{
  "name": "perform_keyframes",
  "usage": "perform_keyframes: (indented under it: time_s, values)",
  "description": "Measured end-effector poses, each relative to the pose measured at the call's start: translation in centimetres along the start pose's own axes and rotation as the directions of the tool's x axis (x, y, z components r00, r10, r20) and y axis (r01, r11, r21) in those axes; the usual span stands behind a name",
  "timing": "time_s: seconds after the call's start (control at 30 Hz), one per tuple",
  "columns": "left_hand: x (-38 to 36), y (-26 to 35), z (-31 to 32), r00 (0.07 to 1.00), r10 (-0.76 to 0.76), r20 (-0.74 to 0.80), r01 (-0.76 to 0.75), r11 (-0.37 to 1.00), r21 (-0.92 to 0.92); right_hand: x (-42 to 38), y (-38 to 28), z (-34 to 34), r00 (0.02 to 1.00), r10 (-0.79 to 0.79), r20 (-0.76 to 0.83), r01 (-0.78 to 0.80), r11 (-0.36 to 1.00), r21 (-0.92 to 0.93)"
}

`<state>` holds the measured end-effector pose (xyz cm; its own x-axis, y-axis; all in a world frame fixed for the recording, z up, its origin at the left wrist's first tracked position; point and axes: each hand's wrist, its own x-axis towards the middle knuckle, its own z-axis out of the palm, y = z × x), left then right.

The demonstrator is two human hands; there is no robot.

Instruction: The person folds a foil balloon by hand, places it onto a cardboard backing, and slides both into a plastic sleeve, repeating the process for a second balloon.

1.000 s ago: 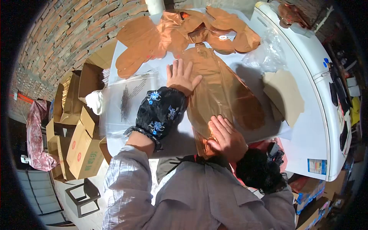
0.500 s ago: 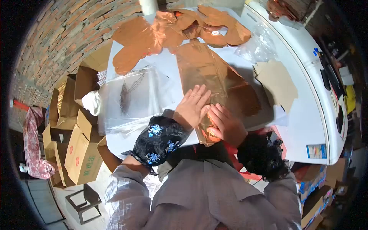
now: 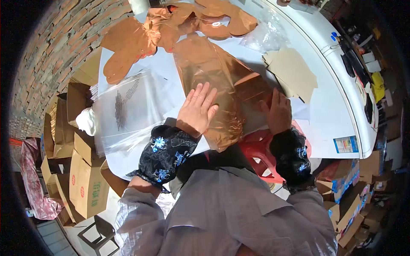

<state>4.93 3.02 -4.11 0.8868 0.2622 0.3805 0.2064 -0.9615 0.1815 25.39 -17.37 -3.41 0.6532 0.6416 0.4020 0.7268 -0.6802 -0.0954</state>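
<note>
A flat, shiny copper-coloured foil balloon (image 3: 209, 64), apparently deflated, lies partly folded on the white table, its crumpled lower end near the front edge. My left hand (image 3: 196, 109) rests on its left side, palm down with fingers stretched out. At the right edge of the foil is my right hand (image 3: 279, 112), thumb apart from the extended fingers; its fingertips touch the dark, shaded part of the foil. More copper foil pieces (image 3: 124, 38) lie spread along the back of the table. Black lace cuffs with blue flowers cover both wrists.
Clear plastic bags (image 3: 124, 102) are stacked on the left of the white table (image 3: 326, 115). Beige card pieces (image 3: 292, 70) and a crumpled clear bag (image 3: 267, 32) lie on the right. Cardboard boxes (image 3: 87, 183) stand left; a red stool (image 3: 260, 153) is below the front edge.
My right hand has moved from the foil's lower middle to its right edge. The left hand stays flat on the foil. The whole view has shifted, so the table appears further left.
</note>
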Motion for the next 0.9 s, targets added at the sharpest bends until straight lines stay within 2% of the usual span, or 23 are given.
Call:
perform_keyframes:
  time_s: [0.07,0.17,0.27,0.37,0.47,0.57,0.67,0.77,0.87,0.9]
  values:
    - [0.0,0.1,0.0,1.0,-0.007,0.001,0.007,1.0,-0.004,0.4,-0.1,0.0,1.0,0.02,0.003,-0.02,1.0,0.019]
    - [-0.1,0.1,0.1,1.0,-0.014,0.0,0.014,1.0,0.012,1.2,1.5,1.6,0.996,0.084,0.035,-0.091,0.947,0.307]
    - [-0.1,0.1,0.1,1.0,-0.011,-0.004,0.011,1.0,0.019,2.2,2.5,1.9,0.945,0.18,0.271,-0.296,0.823,0.485]
    - [-0.1,0.1,0.2,1.0,-0.018,0.002,0.018,1.0,0.021,2.1,2.8,2.8,0.995,0.038,0.097,-0.089,0.795,0.6]
    - [-0.1,0.1,0.2,1.0,-0.021,-0.008,0.022,1.0,0.021,2.4,0.5,1.3,0.993,0.105,0.047,-0.096,0.536,0.839]
    - [-0.1,0.1,0.4,1.0,-0.026,-0.007,0.026,0.999,0.023,2.2,-3.1,0.2,0.987,0.158,-0.042,-0.03,0.428,0.903]
    - [-0.1,0.1,0.4,0.998,-0.014,-0.068,0.014,1.0,0.006,1.8,-8.4,-3.1,0.98,0.012,-0.2,0.156,0.58,0.799]
    - [-0.3,-0.2,1.0,0.999,-0.044,0.03,0.041,0.993,0.106,1.3,-9.4,-1.8,0.941,-0.327,-0.084,0.271,0.582,0.767]
    - [0.3,0.1,-0.8,0.971,-0.065,0.228,0.06,0.998,0.032,0.7,-10.5,-0.4,0.877,-0.477,-0.059,0.385,0.623,0.681]
    - [0.0,-0.1,-0.3,0.986,-0.042,0.163,0.039,0.999,0.021,0.8,-11.2,-1.1,0.862,-0.493,-0.118,0.406,0.533,0.742]
